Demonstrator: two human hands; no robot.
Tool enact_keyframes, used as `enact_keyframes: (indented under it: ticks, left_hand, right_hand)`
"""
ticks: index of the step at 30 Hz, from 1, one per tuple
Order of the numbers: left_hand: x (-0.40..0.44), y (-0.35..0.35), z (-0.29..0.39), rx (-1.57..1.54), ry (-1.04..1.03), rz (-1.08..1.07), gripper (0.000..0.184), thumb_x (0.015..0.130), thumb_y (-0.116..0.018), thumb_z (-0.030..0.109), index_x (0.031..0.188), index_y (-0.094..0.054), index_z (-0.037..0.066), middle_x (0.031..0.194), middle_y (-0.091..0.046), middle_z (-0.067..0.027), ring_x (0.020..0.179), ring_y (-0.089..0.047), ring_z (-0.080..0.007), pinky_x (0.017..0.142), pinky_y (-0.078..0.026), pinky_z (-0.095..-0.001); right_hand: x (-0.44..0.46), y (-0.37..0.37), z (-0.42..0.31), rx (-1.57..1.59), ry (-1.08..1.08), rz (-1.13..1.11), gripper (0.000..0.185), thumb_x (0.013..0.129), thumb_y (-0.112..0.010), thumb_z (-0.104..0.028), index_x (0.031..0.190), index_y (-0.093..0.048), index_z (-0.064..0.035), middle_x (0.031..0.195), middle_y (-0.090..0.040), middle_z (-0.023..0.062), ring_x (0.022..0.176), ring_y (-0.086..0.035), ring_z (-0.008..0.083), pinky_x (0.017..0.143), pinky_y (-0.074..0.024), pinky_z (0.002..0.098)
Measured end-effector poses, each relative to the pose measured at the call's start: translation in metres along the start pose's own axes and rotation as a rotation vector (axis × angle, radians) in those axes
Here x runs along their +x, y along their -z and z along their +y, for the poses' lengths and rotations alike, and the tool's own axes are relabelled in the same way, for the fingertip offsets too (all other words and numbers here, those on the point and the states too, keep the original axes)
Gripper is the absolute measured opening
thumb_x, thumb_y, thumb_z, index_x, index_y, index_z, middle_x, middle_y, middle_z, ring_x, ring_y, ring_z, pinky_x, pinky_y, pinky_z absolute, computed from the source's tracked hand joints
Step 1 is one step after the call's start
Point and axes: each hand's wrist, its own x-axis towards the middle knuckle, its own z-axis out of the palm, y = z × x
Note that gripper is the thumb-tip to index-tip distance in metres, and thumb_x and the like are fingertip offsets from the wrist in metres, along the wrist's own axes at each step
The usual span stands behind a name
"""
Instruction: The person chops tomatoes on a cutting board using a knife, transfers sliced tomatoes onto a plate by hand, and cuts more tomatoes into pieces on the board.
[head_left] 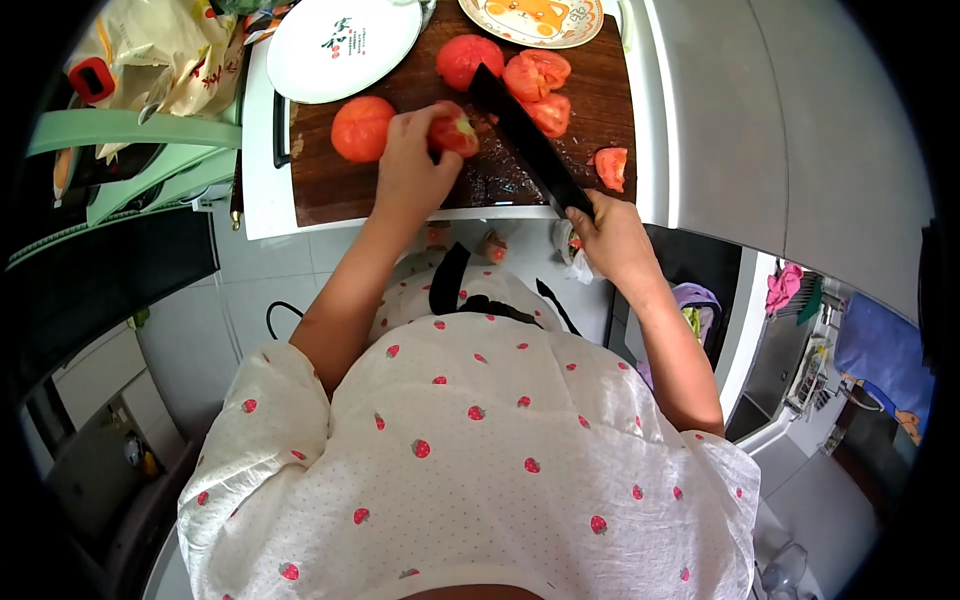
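On the dark wooden cutting board (320, 188), my left hand (412, 165) grips a peeled tomato (455, 133) with a pale green stem spot. My right hand (610, 232) is closed round the handle of a black knife (525, 132). The blade points up and left, just right of the held tomato, its tip beside another peeled tomato (468, 60). One whole peeled tomato (362, 128) rests left of my left hand. Cut tomato pieces (537, 76) lie right of the blade, and a small wedge (611, 168) sits near the board's right edge.
A white plate (345, 48) overlaps the board's upper left, and a patterned plate (532, 18) stands at its top. Plastic bags (175, 50) and a green rack (140, 130) are at the left. Grey cabinet fronts (840, 130) border the right side.
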Motion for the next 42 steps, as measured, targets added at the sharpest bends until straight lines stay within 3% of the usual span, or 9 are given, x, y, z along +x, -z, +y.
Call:
enact_keyframes:
  ticks: [1,4,10,13,28,31,37,40,42]
  left_hand:
    - [-0.002,0.001,-0.008,-0.063,0.079,-0.029,0.045,0.073,-0.063,0.005,0.117,-0.056,0.007,0.108,-0.055,-0.0143,0.100,-0.056,-0.0275,0.088,-0.045,-0.0332]
    - [-0.008,-0.004,-0.005,-0.127,0.094,0.017,0.041,0.073,-0.066,0.010,0.113,-0.058,0.009,0.109,-0.054,-0.0144,0.100,-0.055,-0.0308,0.089,-0.045,-0.0367]
    - [0.004,-0.013,-0.013,-0.253,0.075,0.051,0.043,0.073,-0.069,0.009,0.114,-0.057,0.007,0.106,-0.059,-0.0135,0.097,-0.058,-0.0283,0.087,-0.046,-0.0354]
    - [0.008,-0.017,-0.013,-0.336,0.203,0.078,0.042,0.073,-0.069,0.011,0.113,-0.057,0.004,0.104,-0.060,-0.0142,0.094,-0.060,-0.0272,0.084,-0.048,-0.0347]
    - [0.013,-0.023,-0.007,-0.215,0.331,0.090,0.037,0.073,-0.068,0.013,0.106,-0.056,0.000,0.092,-0.062,-0.0136,0.082,-0.061,-0.0257,0.076,-0.049,-0.0348]
    - [0.015,-0.022,-0.002,-0.153,0.381,0.071,0.037,0.075,-0.071,0.013,0.106,-0.055,0.002,0.086,-0.063,-0.0080,0.078,-0.063,-0.0173,0.071,-0.051,-0.0302]
    - [0.016,-0.026,-0.004,-0.152,0.302,0.114,0.038,0.073,-0.071,0.011,0.105,-0.053,0.004,0.081,-0.061,-0.0072,0.073,-0.061,-0.0184,0.068,-0.050,-0.0314]
    - [0.017,-0.024,0.000,-0.123,0.307,0.110,0.036,0.071,-0.068,0.007,0.103,-0.053,0.000,0.084,-0.059,-0.0143,0.075,-0.059,-0.0265,0.070,-0.048,-0.0364]
    - [0.015,-0.025,-0.002,-0.146,0.288,0.112,0.035,0.071,-0.068,0.007,0.103,-0.053,0.000,0.083,-0.059,-0.0140,0.075,-0.059,-0.0267,0.070,-0.048,-0.0368]
  right_hand:
    - [0.000,0.000,0.002,0.008,0.002,0.006,0.023,0.085,-0.060,-0.016,0.097,-0.064,0.0029,0.076,-0.059,0.0290,0.076,-0.059,0.0442,0.070,-0.0473,0.0481]
    - [-0.001,-0.003,0.006,0.000,0.048,0.040,0.023,0.085,-0.060,-0.016,0.099,-0.063,0.0028,0.077,-0.059,0.0290,0.076,-0.059,0.0440,0.070,-0.0471,0.0478]
    - [-0.016,0.015,-0.003,0.031,-0.033,-0.017,0.020,0.086,-0.060,-0.015,0.096,-0.062,0.0028,0.073,-0.060,0.0268,0.073,-0.060,0.0434,0.066,-0.0474,0.0472]
    - [-0.026,0.025,-0.010,0.078,-0.068,-0.044,0.019,0.086,-0.060,-0.015,0.095,-0.062,0.0018,0.071,-0.060,0.0253,0.072,-0.059,0.0430,0.064,-0.0478,0.0465]
    - [-0.034,0.022,-0.012,-0.206,0.071,-0.012,0.016,0.087,-0.059,-0.017,0.097,-0.062,-0.0048,0.072,-0.061,0.0226,0.071,-0.061,0.0411,0.064,-0.0497,0.0480]
    - [-0.035,0.021,-0.022,-0.303,0.058,-0.024,0.014,0.087,-0.057,-0.015,0.097,-0.061,-0.0058,0.071,-0.061,0.0230,0.071,-0.061,0.0412,0.064,-0.0497,0.0487]
    - [-0.027,0.015,-0.021,-0.391,-0.002,-0.101,0.014,0.088,-0.055,-0.014,0.097,-0.061,-0.0051,0.070,-0.061,0.0255,0.073,-0.062,0.0424,0.065,-0.0494,0.0500]
    - [-0.026,0.003,-0.008,-0.353,0.003,-0.076,0.015,0.087,-0.055,-0.014,0.096,-0.061,-0.0035,0.072,-0.061,0.0258,0.073,-0.061,0.0427,0.065,-0.0490,0.0501]
    - [-0.028,0.004,-0.005,-0.284,-0.007,-0.090,0.015,0.087,-0.056,-0.015,0.094,-0.061,-0.0021,0.073,-0.061,0.0253,0.073,-0.061,0.0428,0.065,-0.0487,0.0498]
